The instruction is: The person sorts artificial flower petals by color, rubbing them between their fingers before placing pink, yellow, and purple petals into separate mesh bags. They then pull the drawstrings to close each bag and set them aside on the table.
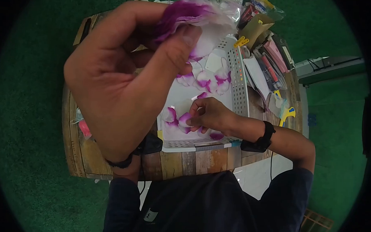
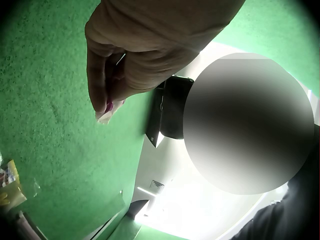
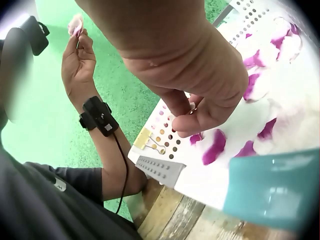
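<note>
Raised close to the head camera, my left hand [image 1: 117, 81] pinches a stack of purple-and-white flower petals [image 1: 182, 17] between thumb and fingers. The same petals [image 3: 76, 24] stick up from the fingertips in the right wrist view. Lower down, inside a white plastic basket [image 1: 240, 91], my right hand [image 1: 212, 115] pinches a petal [image 1: 185, 119] with thumb and forefinger. More loose petals [image 1: 207, 80] lie scattered over the basket floor, and several [image 3: 215, 147] are close below the right fingertips.
The basket has perforated walls and stands on a wooden table [image 1: 171, 164]. Yellow clips [image 1: 241, 41] grip its far right rim. To its right are a brown paper bag [image 1: 256, 28], packets, pouches and a yellow-and-blue tool [image 1: 288, 114]. A pink item [image 1: 85, 129] lies at the left edge.
</note>
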Tool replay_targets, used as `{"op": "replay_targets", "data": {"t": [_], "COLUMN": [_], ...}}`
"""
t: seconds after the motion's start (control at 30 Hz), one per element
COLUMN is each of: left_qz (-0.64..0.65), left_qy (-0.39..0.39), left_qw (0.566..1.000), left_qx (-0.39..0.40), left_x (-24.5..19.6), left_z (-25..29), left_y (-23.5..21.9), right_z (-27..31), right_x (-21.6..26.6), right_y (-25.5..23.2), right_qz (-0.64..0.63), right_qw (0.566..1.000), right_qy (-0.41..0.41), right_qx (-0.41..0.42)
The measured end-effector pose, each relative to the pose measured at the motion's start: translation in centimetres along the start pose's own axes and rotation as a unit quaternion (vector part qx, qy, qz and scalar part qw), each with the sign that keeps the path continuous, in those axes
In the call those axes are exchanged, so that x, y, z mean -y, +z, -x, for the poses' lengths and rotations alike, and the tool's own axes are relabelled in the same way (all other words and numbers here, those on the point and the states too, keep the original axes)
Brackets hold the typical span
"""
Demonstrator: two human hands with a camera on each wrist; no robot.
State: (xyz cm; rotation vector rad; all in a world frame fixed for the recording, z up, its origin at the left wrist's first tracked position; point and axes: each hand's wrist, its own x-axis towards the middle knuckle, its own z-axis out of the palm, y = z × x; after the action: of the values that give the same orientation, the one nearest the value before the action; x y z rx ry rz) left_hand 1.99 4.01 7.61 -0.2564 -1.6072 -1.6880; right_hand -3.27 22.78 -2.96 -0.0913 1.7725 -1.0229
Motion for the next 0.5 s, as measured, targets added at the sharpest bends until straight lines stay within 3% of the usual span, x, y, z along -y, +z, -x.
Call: {"op": "replay_targets", "data": {"t": [0.33,0.4,0.5], "left_qz": [0.004,0.003,-0.005], "left_qy": [0.0,0.01,0.012], "left_qw": [1.0,1.0,1.0], "left_qx": [0.003,0.002,0.0], "left_x": [0.2,0.5,0.3], "left_z": [0.0,0.0,0.1], "left_y": [0.2,0.2,0.3], "right_z": [0.5,-0.1,-0.4], "right_x": [-0.5,-0.8,-0.9], "right_y": [0.5,0.1,-0.2], "right_qz": [-0.069,-0.008,0.074], "right_qw": [0.996,0.996,0.992], "right_qy": [-0.062,-0.082,-0.102], "right_qx": [-0.013,0.016,-0.007]}}
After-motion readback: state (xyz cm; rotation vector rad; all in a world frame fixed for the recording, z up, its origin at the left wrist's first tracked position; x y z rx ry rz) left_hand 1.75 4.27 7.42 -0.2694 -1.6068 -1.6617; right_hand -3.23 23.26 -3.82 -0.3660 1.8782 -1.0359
